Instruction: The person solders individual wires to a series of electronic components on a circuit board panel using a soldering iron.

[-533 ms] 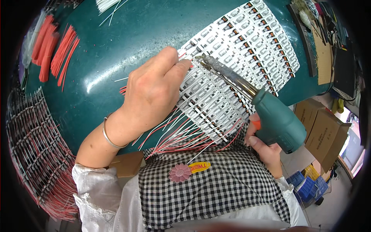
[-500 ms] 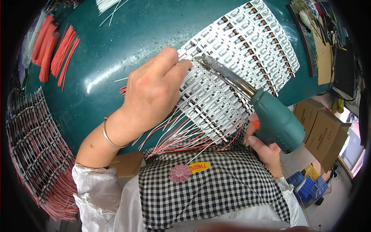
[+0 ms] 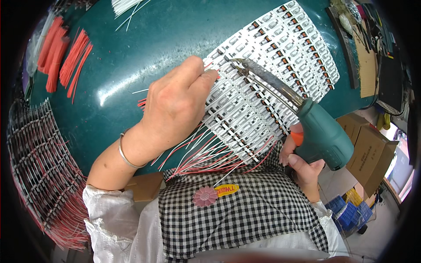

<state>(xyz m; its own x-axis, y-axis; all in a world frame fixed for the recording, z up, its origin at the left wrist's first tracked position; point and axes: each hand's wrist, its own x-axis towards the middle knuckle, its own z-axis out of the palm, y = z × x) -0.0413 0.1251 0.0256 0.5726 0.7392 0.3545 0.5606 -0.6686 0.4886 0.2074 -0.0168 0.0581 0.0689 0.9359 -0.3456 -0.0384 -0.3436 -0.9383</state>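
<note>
Many white LED strip boards (image 3: 263, 83) lie side by side on green table (image 3: 131, 65), red and white wire leads (image 3: 206, 153) trailing toward me. My left hand (image 3: 175, 105) lies flat over near boards, fingers (image 3: 206, 79) pinched narrow on wire end at pad. My right hand (image 3: 302, 162) grips green soldering gun (image 3: 322, 136), tip (image 3: 234, 63) just beside that wire. Best keep wire still, touch tip briefly, avoid neighbouring pads. Spare red wires (image 3: 66, 57) lie far left, finished wired strips (image 3: 39, 162) at left edge.

white ruffled sleeves (image 3: 105, 210), checked apron (image 3: 245, 219), wrist bangle (image 3: 125, 153)
</note>
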